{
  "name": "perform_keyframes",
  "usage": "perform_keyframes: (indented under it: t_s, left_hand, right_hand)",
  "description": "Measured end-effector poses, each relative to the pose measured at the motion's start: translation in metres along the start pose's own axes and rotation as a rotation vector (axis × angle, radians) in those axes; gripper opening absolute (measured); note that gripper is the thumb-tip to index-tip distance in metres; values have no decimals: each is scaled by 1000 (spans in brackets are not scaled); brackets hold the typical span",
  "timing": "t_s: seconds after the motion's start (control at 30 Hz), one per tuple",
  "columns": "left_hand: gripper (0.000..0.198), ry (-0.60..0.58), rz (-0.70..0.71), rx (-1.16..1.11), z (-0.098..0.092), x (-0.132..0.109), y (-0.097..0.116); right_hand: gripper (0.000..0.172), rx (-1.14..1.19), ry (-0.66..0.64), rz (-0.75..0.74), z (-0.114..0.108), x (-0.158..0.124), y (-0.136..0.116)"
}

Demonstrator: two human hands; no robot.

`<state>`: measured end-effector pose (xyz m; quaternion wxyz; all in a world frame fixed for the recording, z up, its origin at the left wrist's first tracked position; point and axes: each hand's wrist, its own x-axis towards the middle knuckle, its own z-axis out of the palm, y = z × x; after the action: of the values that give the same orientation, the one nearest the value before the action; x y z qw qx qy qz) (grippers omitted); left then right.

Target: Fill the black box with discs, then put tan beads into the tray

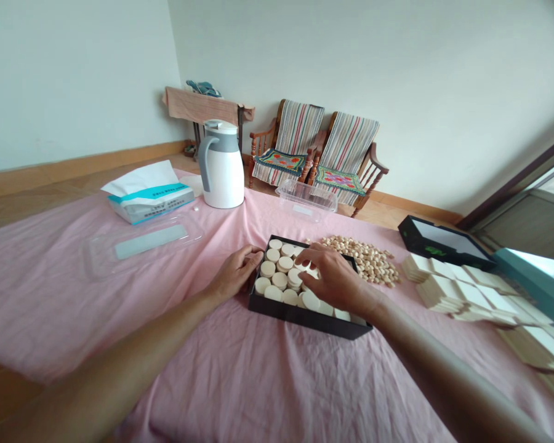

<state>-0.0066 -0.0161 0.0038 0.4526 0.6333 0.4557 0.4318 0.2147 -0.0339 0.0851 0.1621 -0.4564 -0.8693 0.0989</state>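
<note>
A shallow black box (305, 317) sits on the pink cloth in front of me, filled with several stacks of round pale wooden discs (268, 269). My left hand (237, 271) grips the box's left wall, its thumb and fingers at the rim. Over the right half of the box is my right hand (330, 277), fingers bent and thumb apart from them, tips just at the discs. It covers part of the stacks, and I see nothing clearly held in it. Small pale wooden pieces (367, 258) lie heaped just behind the box.
Stacked pale square tiles (471, 295) stand at right, near a black lid (443, 240) and a teal box (535, 283). A white jug (226, 172), tissue pack (152, 197), clear plastic lid (143, 246) and clear container (307, 200) lie further back. Two chairs (314, 147) stand beyond.
</note>
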Motion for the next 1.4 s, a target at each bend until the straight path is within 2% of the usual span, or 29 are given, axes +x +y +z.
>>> perform_keyframes:
  t_s: [0.13,0.27,0.4,0.6,0.77,0.93,1.23,1.4]
  left_hand:
    - [40,9,6,25,0,0,0]
    - [40,20,16,57,-1,1,0]
    - [39,24,14,55,-1,1,0]
    - [39,9,13,67,-1,0,1]
    - [38,9,18,58,-1,0,2]
    - [40,7,14,37,0,1,-1]
    - [39,19,23,57,-1,0,1]
    - [38,5,9,41,-1,0,2]
  right_hand:
    - [20,89,-71,-58,-8,-7,-4]
    - [23,49,-196,-22,-18,-21,-6]
    - [40,55,-299,6,-27,-29,-2]
    - [54,70,-385,-114,-27,-24,5]
    - [44,18,-399,-166,-25,-18,5]
    - [35,42,-345,-150,-28,-9,-2]
    - [36,104,-312,-166,-7,-1,-4]
    - [24,125,-227,-114,-21,-7,-5]
